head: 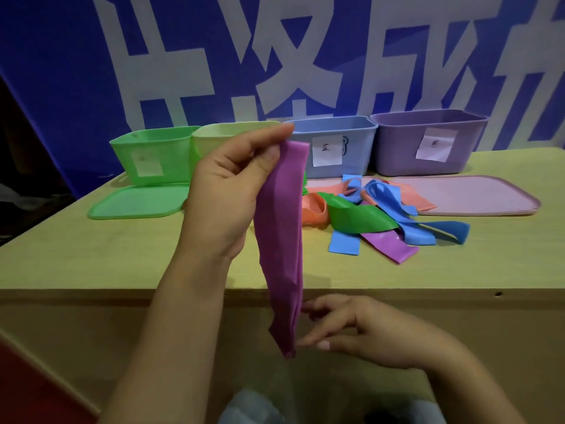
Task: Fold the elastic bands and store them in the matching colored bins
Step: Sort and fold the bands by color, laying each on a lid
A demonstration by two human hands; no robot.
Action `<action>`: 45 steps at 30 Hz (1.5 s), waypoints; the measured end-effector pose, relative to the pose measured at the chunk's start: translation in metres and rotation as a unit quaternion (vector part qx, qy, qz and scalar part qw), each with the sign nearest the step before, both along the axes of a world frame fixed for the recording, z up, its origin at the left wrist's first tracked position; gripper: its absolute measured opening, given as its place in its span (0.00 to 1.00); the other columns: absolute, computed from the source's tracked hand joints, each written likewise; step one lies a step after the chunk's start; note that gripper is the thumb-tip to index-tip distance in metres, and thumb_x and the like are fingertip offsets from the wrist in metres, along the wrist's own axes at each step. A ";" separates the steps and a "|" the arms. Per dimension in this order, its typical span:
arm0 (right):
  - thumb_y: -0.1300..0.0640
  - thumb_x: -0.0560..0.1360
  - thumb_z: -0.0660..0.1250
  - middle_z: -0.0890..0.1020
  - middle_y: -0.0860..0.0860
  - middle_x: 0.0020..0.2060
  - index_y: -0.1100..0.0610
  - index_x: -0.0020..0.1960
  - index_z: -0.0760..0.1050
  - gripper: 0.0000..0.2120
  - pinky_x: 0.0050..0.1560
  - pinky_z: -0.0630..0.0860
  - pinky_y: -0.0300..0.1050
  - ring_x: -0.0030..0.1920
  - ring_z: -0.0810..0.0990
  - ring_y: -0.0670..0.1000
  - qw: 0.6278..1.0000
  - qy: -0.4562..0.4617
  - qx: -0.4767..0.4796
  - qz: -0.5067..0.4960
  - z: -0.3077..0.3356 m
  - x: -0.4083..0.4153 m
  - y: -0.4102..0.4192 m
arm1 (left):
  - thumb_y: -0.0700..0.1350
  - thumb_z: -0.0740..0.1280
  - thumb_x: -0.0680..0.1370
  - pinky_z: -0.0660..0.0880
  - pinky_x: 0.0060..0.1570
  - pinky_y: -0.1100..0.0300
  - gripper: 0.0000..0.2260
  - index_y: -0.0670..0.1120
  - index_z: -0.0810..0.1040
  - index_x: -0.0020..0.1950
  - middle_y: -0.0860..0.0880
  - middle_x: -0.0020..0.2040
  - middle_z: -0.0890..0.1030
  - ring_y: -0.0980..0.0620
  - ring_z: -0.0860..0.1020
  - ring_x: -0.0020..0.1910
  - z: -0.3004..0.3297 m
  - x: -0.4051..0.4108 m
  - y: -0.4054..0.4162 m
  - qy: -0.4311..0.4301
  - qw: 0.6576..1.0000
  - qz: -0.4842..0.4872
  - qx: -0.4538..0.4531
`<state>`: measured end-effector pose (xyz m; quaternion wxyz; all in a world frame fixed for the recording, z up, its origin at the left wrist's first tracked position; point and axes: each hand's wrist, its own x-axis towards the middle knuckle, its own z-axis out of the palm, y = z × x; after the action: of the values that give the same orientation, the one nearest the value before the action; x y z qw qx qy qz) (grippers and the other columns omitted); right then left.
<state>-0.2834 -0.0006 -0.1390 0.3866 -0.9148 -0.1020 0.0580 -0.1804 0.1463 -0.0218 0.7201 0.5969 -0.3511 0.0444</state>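
My left hand [232,185] pinches the top end of a purple elastic band [282,240], which hangs straight down in front of the table edge. My right hand [345,325] is beside the band's lower end, its fingertips touching the bottom of the band. Behind stand a green bin [153,157], a yellow-green bin [214,133] partly hidden by my left hand, a blue bin [357,142] and a purple bin [397,148]. A pile of loose bands [376,215] in orange, green, blue and purple lies on the table in front of the blue bin.
A green lid [134,206] lies flat before the green bin and a pink lid [477,194] before the purple bin. The wooden table [91,255] ends at a front edge near my right hand. A blue banner hangs behind the bins.
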 end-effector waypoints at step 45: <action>0.56 0.75 0.68 0.81 0.47 0.34 0.46 0.44 0.79 0.05 0.43 0.79 0.44 0.39 0.79 0.45 0.851 -0.389 0.183 -0.302 0.167 0.061 -0.071 | 0.32 0.60 0.78 0.78 0.38 0.64 0.17 0.51 0.83 0.44 0.52 0.45 0.84 0.54 0.80 0.43 -0.020 0.014 -0.021 0.135 0.991 -0.016 -0.007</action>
<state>-0.2228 -0.0717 0.0282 0.4740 -0.7610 0.0285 -0.4420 -0.1665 0.1250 -0.0422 0.7657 0.5867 -0.2594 -0.0457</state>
